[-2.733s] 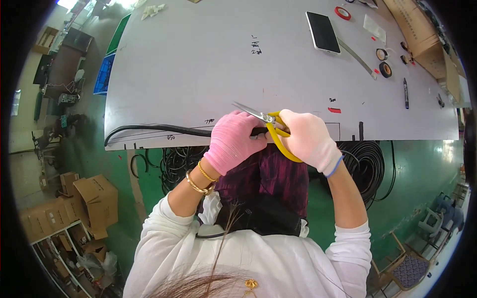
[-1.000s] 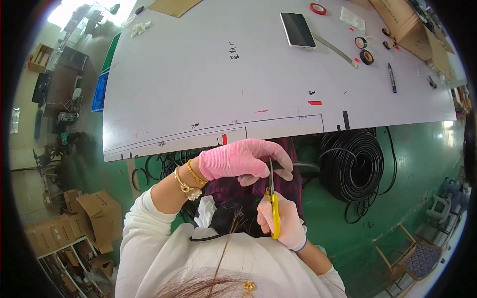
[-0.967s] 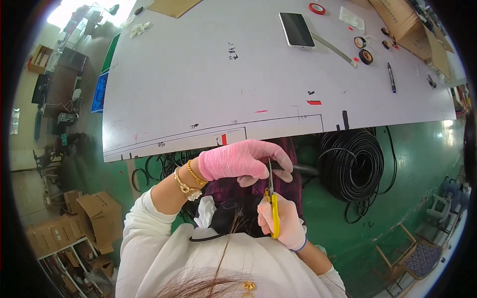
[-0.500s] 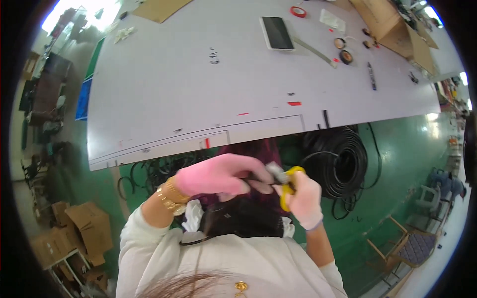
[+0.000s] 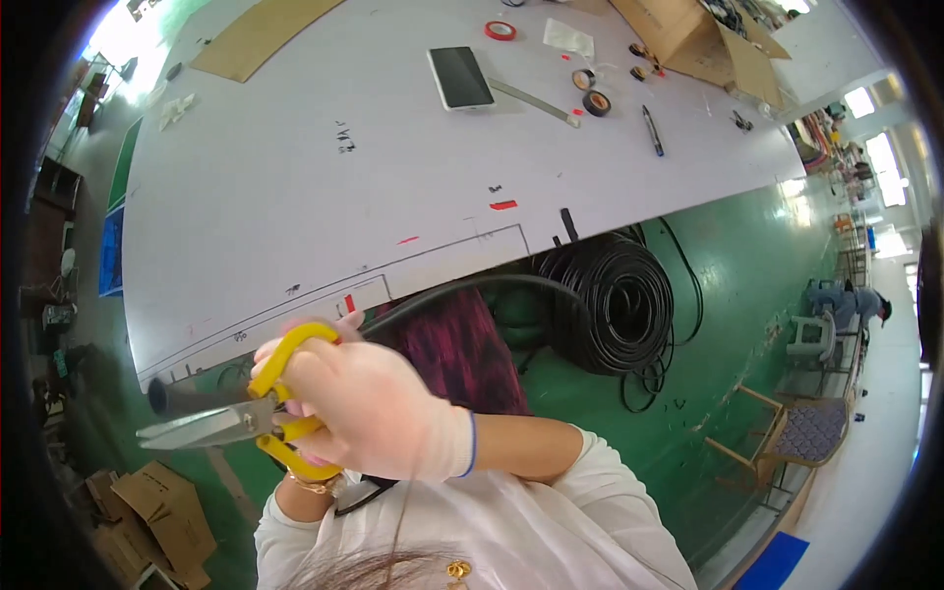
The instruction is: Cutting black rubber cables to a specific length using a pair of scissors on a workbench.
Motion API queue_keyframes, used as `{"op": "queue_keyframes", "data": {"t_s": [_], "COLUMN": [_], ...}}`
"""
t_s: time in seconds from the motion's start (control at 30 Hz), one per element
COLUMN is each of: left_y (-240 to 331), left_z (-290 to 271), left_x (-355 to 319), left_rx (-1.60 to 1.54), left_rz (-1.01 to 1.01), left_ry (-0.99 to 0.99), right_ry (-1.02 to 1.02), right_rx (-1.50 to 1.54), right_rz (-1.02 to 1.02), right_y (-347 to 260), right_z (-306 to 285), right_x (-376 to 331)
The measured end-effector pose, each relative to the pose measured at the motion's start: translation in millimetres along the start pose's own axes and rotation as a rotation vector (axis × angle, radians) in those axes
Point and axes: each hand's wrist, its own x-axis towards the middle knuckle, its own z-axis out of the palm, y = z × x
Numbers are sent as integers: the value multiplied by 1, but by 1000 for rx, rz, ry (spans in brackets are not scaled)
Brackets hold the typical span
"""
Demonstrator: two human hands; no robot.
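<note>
My right hand (image 5: pixel 379 403), in a pale glove, reaches across to the left. It grips yellow-handled scissors (image 5: pixel 236 423), whose blades point left, slightly parted. A long black tube (image 5: pixel 472 285) runs from the coil to my hands. Its dark, blurred end section (image 5: pixel 177 396) sticks out on the left, just above the blades but apart from them as seen here. My left hand (image 5: pixel 350 321), gloved in pink, is mostly hidden behind the right one. A few fingers show, closed around the tube. A gold bracelet (image 5: pixel 315 485) is on the left wrist.
Beyond my hands stands a white table (image 5: pixel 295 197) with drawn lines. On it lie a phone (image 5: pixel 460 79), tape rolls (image 5: pixel 597 103), a marker (image 5: pixel 653 131) and a cardboard box (image 5: pixel 688 44). A black tube coil (image 5: pixel 619 305) sits on the green floor beside a chair (image 5: pixel 801 433).
My right hand has swung left with the scissors, now in front of my left hand. The black tube now stretches from the coil to my hands. The view has shifted right.
</note>
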Motion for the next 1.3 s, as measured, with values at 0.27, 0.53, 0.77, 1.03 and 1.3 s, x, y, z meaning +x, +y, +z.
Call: {"op": "queue_keyframes", "data": {"t_s": [0.27, 0.53, 0.77, 1.03, 1.3], "left_y": [97, 111, 137, 121, 146], "left_z": [-26, -144, -229, -241, -275], "left_x": [33, 39, 27, 28, 20], "left_rx": [-458, -742, -656, 1658, 1771], "left_rz": [283, 394, 397, 739, 445], "left_ry": [72, -38, 686, 1150, 687], "right_ry": [-361, -750, -756, -956, -931], "right_rx": [480, 683, -138, -385, -435], "right_rz": [458, 761, 197, -53, 45], "right_y": [33, 2, 38, 68, 59], "right_z": [-2, 33, 43, 72, 105], "right_x": [32, 34, 81, 111, 122]}}
